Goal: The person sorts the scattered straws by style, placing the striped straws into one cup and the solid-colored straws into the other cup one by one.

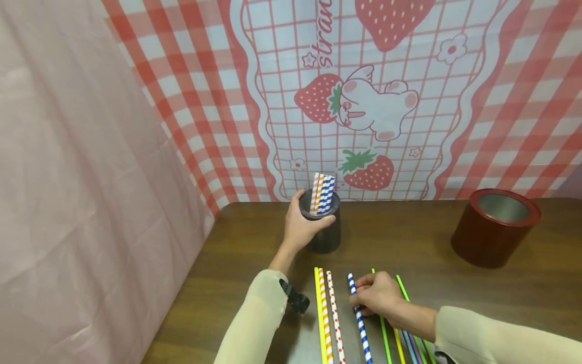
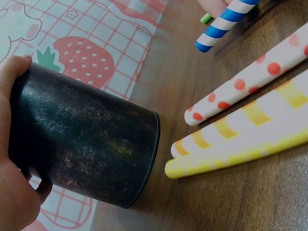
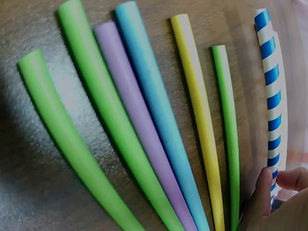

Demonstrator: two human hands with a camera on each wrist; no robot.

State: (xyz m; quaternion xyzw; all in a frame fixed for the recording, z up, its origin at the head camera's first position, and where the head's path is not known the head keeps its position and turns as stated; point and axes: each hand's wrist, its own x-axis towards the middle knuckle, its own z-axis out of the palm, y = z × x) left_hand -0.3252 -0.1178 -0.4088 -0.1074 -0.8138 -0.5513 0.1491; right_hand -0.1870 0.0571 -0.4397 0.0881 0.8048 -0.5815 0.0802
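My left hand grips a black cylindrical cup around its upper part, thumb along the near rim. Striped paper straws in pink, orange and blue stand upright inside that cup. In the head view my right hand pinches a blue-and-white striped straw near its far end. The right wrist view shows thumb and finger on this same striped straw. To its left on the table lie a red-dotted straw, an orange-striped straw and a yellow straw.
Several plain straws lie under and beside my right forearm: green, yellow, blue and purple ones. A dark red can with an open top stands at the back right. Behind the wooden table hangs a strawberry-print cloth.
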